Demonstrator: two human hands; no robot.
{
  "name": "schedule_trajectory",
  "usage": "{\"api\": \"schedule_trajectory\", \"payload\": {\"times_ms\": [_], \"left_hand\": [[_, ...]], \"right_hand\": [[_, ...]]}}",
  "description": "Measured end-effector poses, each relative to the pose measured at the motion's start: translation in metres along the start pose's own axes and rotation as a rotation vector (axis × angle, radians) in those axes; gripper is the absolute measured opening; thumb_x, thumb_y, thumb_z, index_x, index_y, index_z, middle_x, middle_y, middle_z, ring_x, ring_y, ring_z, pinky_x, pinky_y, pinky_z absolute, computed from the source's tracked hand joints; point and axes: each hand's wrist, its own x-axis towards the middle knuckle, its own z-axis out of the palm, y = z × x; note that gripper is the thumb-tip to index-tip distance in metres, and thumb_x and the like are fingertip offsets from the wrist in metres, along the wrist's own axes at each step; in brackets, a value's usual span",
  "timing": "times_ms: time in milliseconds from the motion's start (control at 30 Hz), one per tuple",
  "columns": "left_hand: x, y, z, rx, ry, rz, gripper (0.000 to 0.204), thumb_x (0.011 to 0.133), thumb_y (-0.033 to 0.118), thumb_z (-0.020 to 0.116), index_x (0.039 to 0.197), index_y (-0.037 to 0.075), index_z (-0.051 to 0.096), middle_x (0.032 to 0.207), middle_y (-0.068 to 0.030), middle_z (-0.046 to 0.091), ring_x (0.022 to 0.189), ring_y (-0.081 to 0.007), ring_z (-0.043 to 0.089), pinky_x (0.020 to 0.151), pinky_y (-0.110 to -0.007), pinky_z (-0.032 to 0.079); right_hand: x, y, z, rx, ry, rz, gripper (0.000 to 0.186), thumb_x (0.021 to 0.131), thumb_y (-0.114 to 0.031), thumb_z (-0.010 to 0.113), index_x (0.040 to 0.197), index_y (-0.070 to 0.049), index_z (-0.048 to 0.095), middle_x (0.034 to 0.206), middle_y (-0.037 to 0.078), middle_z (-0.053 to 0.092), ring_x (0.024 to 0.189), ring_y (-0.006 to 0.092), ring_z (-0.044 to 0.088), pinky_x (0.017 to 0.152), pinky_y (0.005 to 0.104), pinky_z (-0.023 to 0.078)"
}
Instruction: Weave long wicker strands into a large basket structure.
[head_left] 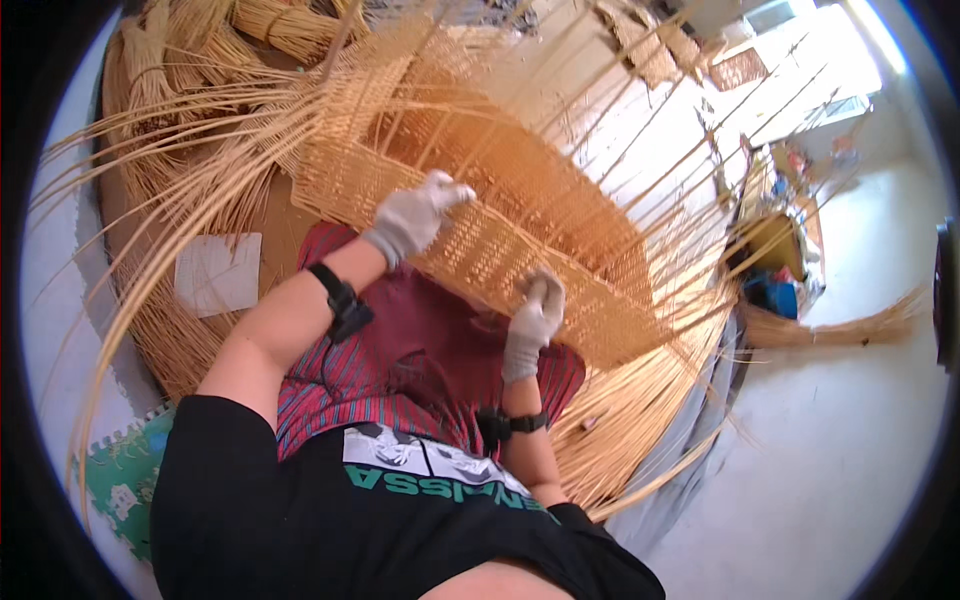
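Observation:
A long woven rattan basket (460, 245), bristling with loose upright strands, lies tilted across my lap, its near side wall facing me. My left hand (418, 215), in a pale knit glove, grips the top edge of that wall left of its middle. My right hand (536, 315), also gloved, is closed on the same wall farther right and lower down; some fingertips are hard to make out against the weave. A red striped cloth (340, 380) covers my lap beneath the basket.
Bundles of rattan strands (150, 90) are piled at the upper left, beside a pale sheet (218, 275). More long strands (640, 430) lie to my right. A green patterned mat (130, 480) is at lower left. A cluttered area with a blue container (770, 295) stands by the right wall.

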Motion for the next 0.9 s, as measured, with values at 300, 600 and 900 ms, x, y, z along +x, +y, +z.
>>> {"api": "schedule_trajectory", "payload": {"times_ms": [300, 600, 900], "left_hand": [[0.050, -0.004, -0.004, -0.168, -0.243, -0.285, 0.038, 0.102, 0.039, 0.054, 0.139, 0.032, 0.057, 0.127, -0.0147, 0.067, 0.104, -0.0356, 0.068, 0.090, -0.042, 0.055], [0.014, 0.039, -0.016, -0.042, 0.262, -0.139, 0.041, 0.098, 0.017, 0.061, 0.138, 0.012, 0.058, 0.132, -0.0198, 0.064, 0.110, -0.0331, 0.066, 0.095, -0.042, 0.052], [0.040, 0.079, 0.031, -0.063, -0.230, -0.356, 0.050, 0.106, 0.040, 0.048, 0.149, 0.014, 0.042, 0.132, -0.0212, 0.063, 0.112, -0.0423, 0.065, 0.092, -0.049, 0.052]], "right_hand": [[0.099, -0.023, 0.090, -1.484, -0.972, -0.168, 0.036, 0.096, -0.021, 0.055, 0.130, -0.010, 0.059, 0.120, 0.021, 0.069, 0.114, 0.0414, 0.066, 0.095, 0.0503, 0.055], [0.060, 0.000, 0.087, -0.968, -0.524, -0.179, 0.030, 0.099, -0.026, 0.057, 0.117, -0.005, 0.069, 0.115, 0.023, 0.070, 0.111, 0.0408, 0.065, 0.095, 0.0469, 0.053], [0.038, -0.011, -0.012, 0.235, 0.146, -0.210, 0.044, 0.100, -0.004, 0.060, 0.140, -0.006, 0.043, 0.116, 0.010, 0.064, 0.099, 0.0166, 0.063, 0.090, 0.0318, 0.055]]}}
